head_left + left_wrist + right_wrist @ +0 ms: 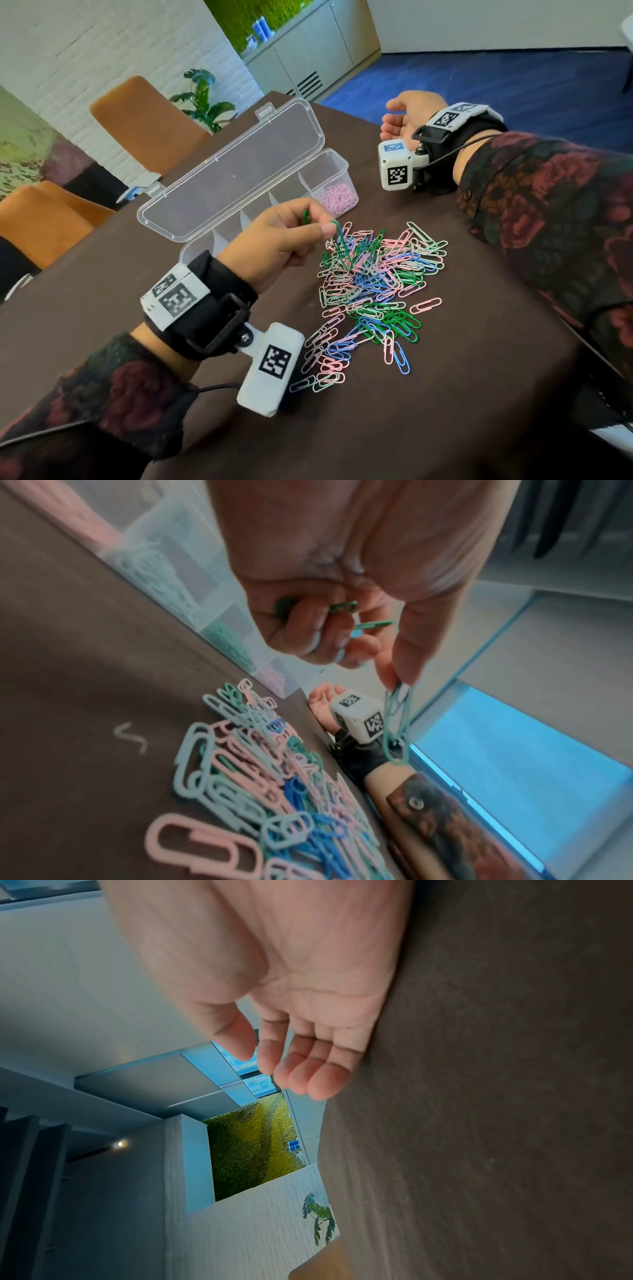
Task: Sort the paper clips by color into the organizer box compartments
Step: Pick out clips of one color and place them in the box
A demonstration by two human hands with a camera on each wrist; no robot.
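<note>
Covering the table is a dark brown, matte, faintly textured cloth, and nearest the person lies the heap of paper clips: thin loops coated pink, pale green, dark green and blue, tangled together toward the table's middle, too many to count. Above the heap's far-left side hangs the left hand, thumb and forefinger pinching dark green clips that dangle in a linked string; the wrist view shows more green clips tucked under its curled fingers.

Beyond it, along the table's far-left edge, stands the organizer box, clear hard plastic, long and rectangular, its hinged lid thrown back. Its far-end compartment holds pink clips; the wrist view shows pale green and darker green clips in other compartments.

Near the table's far-right edge rests the right hand, on its side, fingers loosely bent and holding nothing.

Farther off stand two orange chairs, one leafy plant, a white brick wall, grey cabinets, a mossy green panel and blue carpet.
</note>
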